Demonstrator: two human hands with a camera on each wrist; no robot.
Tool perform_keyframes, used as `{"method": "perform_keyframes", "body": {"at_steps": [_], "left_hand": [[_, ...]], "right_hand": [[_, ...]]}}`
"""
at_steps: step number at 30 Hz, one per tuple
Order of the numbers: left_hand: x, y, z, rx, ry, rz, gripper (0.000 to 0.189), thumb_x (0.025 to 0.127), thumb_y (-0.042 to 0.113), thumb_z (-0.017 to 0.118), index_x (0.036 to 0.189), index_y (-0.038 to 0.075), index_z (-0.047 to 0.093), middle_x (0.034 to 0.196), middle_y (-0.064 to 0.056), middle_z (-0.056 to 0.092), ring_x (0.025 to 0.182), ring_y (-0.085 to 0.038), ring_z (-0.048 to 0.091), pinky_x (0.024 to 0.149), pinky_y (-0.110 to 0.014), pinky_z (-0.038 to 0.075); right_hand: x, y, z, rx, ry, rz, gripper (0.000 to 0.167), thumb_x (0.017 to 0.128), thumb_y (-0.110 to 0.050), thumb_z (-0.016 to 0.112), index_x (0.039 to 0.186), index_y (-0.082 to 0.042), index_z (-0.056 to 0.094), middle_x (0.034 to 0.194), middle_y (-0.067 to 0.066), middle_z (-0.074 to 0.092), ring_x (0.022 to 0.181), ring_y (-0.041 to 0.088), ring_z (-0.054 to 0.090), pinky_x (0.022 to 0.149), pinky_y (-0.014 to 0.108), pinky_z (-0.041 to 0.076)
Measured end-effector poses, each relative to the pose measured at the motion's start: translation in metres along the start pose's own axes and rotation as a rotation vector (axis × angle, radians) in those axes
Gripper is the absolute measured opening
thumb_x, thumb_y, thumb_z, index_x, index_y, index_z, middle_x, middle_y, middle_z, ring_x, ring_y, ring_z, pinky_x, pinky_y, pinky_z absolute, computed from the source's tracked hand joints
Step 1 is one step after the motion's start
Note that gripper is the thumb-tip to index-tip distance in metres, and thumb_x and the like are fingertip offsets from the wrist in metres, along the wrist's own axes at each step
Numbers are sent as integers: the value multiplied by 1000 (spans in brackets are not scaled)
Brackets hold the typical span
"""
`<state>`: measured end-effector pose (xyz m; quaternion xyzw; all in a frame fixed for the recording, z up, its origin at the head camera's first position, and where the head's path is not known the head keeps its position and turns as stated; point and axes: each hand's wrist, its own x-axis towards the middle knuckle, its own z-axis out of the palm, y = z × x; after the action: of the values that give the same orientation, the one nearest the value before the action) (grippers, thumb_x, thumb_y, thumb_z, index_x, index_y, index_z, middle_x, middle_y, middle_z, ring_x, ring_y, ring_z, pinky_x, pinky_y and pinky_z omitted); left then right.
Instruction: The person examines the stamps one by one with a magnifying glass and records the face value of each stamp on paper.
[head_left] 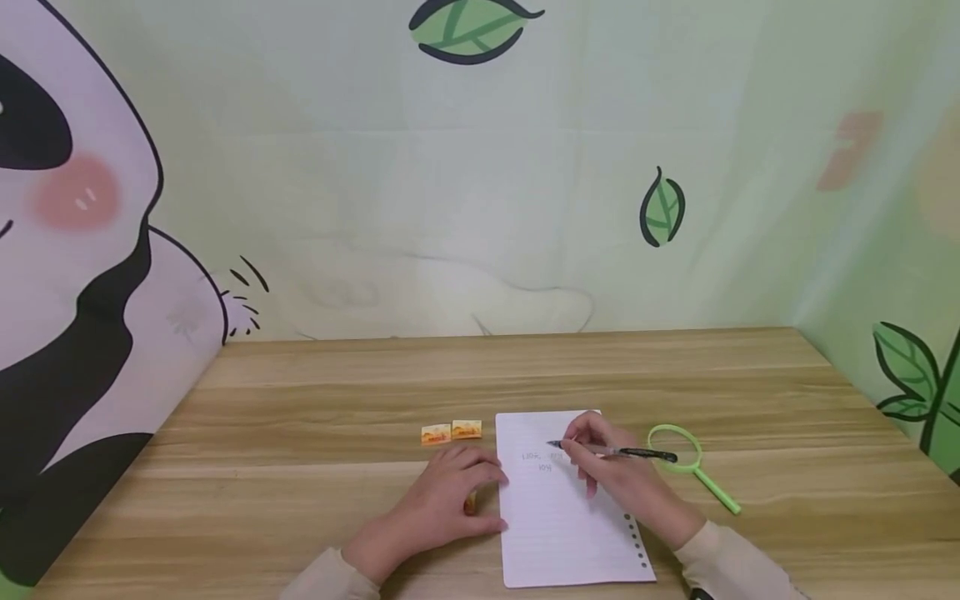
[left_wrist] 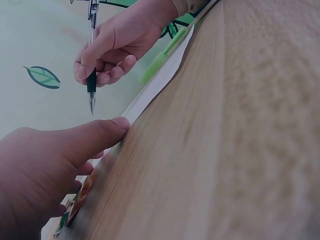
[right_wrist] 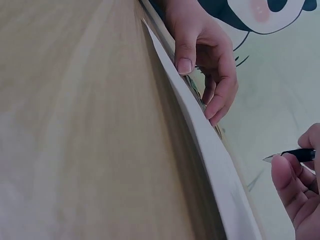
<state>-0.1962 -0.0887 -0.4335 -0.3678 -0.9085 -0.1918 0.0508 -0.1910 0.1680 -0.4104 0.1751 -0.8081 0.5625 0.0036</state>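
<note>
A white lined sheet of paper (head_left: pixel 562 542) with punched holes along one edge lies on the table, bearing a few handwritten marks. My right hand (head_left: pixel 618 471) pinches a black and clear pen (head_left: pixel 648 453) over the sheet; in the left wrist view the pen's tip (left_wrist: pixel 92 107) points down, apart from the paper. With thumb and fingertips, my left hand (head_left: pixel 442 500) touches the sheet's left edge. Small orange-and-yellow printed pieces (head_left: pixel 467 429) lie just beyond that hand, and another shows partly hidden beneath it.
To the right of the sheet lies a light green magnifying glass (head_left: pixel 716 489), its ring partly behind the pen. The wooden table (head_left: pixel 262 450) meets a printed backdrop (head_left: pixel 337 167) with a panda and leaves.
</note>
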Motion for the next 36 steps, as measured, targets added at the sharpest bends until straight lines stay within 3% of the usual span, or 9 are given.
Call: {"method": "perform_keyframes", "body": {"at_steps": [3, 7, 11, 17, 21, 26, 31, 36], "left_hand": [[0, 0, 0, 5, 5, 5, 39, 78, 46, 75, 108, 23, 66, 121, 5, 61, 121, -17, 51, 111, -44, 35], [-1, 0, 0, 8, 5, 7, 40, 78, 46, 75, 109, 22, 65, 121, 5, 61, 121, -17, 51, 111, -44, 35], [-1, 0, 0, 10, 9, 10, 40, 78, 46, 75, 109, 22, 65, 121, 4, 61, 121, -17, 51, 111, -44, 36], [-1, 1, 0, 7, 25, 20, 40, 77, 45, 75, 109, 22, 66, 121, 5, 61, 120, -18, 51, 110, -44, 36], [-1, 1, 0, 9, 23, 17, 41, 77, 45, 75, 109, 22, 66, 121, 4, 61, 120, -18, 51, 110, -44, 36], [0, 2, -2, 10, 8, 11, 42, 77, 46, 75, 110, 22, 65, 123, 4, 61, 120, -18, 51, 111, -44, 35], [0, 2, -3, 6, -6, 9, 41, 78, 46, 74, 111, 22, 65, 123, 4, 61, 121, -18, 50, 111, -44, 35], [-1, 1, -2, 0, -9, 6, 41, 79, 46, 74, 111, 22, 65, 123, 4, 60, 121, -18, 50, 111, -44, 35]], "right_hand": [[0, 2, 0, 32, -23, 15, 19, 97, -13, 54, 104, 5, 52, 75, 10, 55, 55, 9, 56, 48, 30, 53], [-1, 5, -1, 89, -88, 74, 29, 100, -17, 48, 114, 8, 51, 86, 19, 61, 65, 13, 64, 54, 34, 58], [0, 8, 0, 110, -98, 114, 30, 100, -19, 49, 112, 8, 53, 93, 22, 62, 72, 15, 66, 56, 35, 58], [0, 15, 2, 36, -49, 92, 21, 94, -17, 58, 99, 3, 55, 70, 10, 54, 51, 11, 55, 45, 31, 52], [1, 19, 4, -8, -25, 90, 16, 93, -12, 59, 94, 3, 55, 62, 6, 52, 42, 11, 51, 42, 25, 46], [0, 22, 5, -10, 25, 128, 13, 93, -9, 55, 90, 4, 55, 64, 7, 55, 45, 11, 52, 39, 28, 47], [0, 22, 6, -46, 94, 165, 13, 94, -8, 54, 84, 0, 55, 62, 6, 56, 47, 10, 50, 43, 21, 42], [1, 25, 7, -66, 118, 152, 14, 93, -7, 55, 81, -1, 56, 61, 5, 55, 47, 9, 49, 47, 19, 40]]}}
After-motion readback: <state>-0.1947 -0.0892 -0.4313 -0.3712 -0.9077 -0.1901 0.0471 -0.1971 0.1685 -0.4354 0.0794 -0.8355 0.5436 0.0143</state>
